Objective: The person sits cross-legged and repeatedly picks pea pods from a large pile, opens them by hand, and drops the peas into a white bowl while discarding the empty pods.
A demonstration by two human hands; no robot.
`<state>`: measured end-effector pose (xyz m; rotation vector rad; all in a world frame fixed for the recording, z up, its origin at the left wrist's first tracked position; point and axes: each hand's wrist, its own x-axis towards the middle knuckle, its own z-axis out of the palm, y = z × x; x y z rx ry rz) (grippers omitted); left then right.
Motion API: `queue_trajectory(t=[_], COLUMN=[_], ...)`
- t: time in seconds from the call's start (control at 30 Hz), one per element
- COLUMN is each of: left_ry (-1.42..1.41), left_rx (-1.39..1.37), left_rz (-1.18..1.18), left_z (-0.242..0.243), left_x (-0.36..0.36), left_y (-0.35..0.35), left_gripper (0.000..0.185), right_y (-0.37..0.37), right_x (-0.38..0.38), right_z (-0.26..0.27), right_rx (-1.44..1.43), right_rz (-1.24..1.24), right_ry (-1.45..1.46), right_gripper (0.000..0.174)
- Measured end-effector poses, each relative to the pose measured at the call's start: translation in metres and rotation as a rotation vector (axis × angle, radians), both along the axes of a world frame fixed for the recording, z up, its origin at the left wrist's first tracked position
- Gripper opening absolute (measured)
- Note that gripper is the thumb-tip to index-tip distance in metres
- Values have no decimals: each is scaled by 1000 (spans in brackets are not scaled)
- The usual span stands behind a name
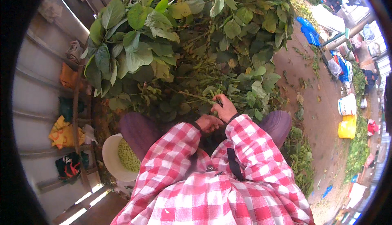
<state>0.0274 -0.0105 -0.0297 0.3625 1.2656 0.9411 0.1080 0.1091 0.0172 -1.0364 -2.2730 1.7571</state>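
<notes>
In the head view my right hand is bent around a green stem of a leafy bean plant, with thumb and fingertips at its green pods. Just left of it and lower, my left hand is held close with curled fingers. Whether anything lies inside the left hand is hidden. Beyond both hands rises a big heap of cut bean plants with broad leaves, some yellowing. By my left knee stands a white bucket partly filled with pale green beans.
Along the left runs a metal wall with rails, where a yellow bag and other bags hang. At right, a brown floor carries scattered leaves, a yellow bucket and a white tub. People sit farther off.
</notes>
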Motion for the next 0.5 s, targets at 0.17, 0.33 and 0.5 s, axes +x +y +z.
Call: queue_trajectory(t=[0.17, 0.33, 0.5], left_ry=[99, -92, -365], left_rx=[127, 155, 201], left_rz=[12, 421, 616], left_z=[13, 8, -12], left_x=[-13, -10, -13], left_y=[-8, -3, -1], left_gripper=[21, 25, 17], right_y=[-2, -5, -20], right_x=[16, 17, 23], right_z=[0, 4, 1], right_rx=[-100, 318, 304], right_rz=[-57, -20, -30], right_ry=[-39, 34, 76], right_gripper=[32, 33, 34])
